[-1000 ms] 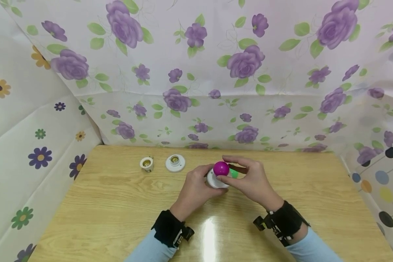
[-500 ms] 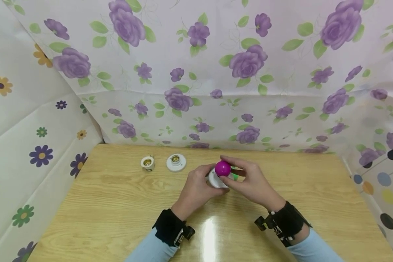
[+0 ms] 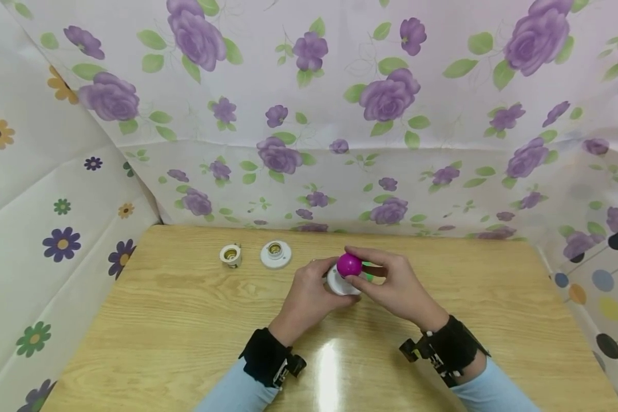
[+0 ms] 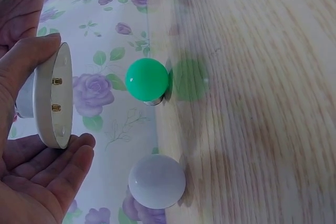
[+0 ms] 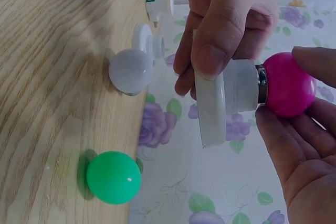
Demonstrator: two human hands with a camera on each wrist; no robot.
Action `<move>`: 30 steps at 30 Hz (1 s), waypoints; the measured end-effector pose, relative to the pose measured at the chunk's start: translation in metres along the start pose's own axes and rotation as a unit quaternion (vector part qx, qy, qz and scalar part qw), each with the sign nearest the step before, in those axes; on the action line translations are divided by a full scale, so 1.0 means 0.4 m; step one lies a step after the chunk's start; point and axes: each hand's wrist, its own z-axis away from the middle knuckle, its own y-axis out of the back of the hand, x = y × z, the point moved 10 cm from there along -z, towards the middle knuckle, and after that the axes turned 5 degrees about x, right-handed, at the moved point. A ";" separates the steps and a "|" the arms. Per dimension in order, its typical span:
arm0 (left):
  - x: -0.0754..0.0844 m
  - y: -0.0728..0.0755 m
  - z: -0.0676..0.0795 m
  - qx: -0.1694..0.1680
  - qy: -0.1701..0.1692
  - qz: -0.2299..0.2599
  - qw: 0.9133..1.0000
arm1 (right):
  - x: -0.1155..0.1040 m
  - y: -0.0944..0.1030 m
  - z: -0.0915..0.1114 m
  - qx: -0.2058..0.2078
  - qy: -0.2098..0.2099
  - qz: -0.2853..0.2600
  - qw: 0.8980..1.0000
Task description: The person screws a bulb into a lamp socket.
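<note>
My left hand (image 3: 309, 292) grips a round white lamp holder (image 5: 211, 103) by its rim, raised above the table. In the left wrist view its underside faces the camera, with two brass screws. My right hand (image 3: 391, 280) pinches a magenta light bulb (image 5: 289, 84) between thumb and fingers. The bulb's metal base stands at the mouth of the lamp holder, a band of its metal showing between the white collar and the magenta globe. A green bulb (image 4: 147, 80) and a white bulb (image 4: 157, 181) lie on the table under the hands; the head view mostly hides them.
On the wooden table (image 3: 185, 343), a second round lamp holder (image 3: 276, 254) and a smaller white socket (image 3: 230, 256) stand at the back left. A flower-print sheet (image 3: 309, 143) hangs behind the table's back edge.
Both hands stay nearly in place, holding the lamp holder and magenta bulb together. The right fingers shift slightly around the bulb, and less of the green bulb shows.
</note>
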 end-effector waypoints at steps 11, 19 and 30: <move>0.004 0.005 0.002 0.004 -0.002 0.000 1.000 | 0.063 0.006 0.005 0.028 -0.001 -0.019 0.999; 0.007 0.009 0.002 0.012 -0.004 0.006 1.000 | 0.065 0.013 0.003 0.052 0.004 -0.051 0.997; 0.015 0.012 0.002 0.026 -0.008 0.007 1.000 | 0.008 0.034 0.005 0.119 0.024 -0.039 0.992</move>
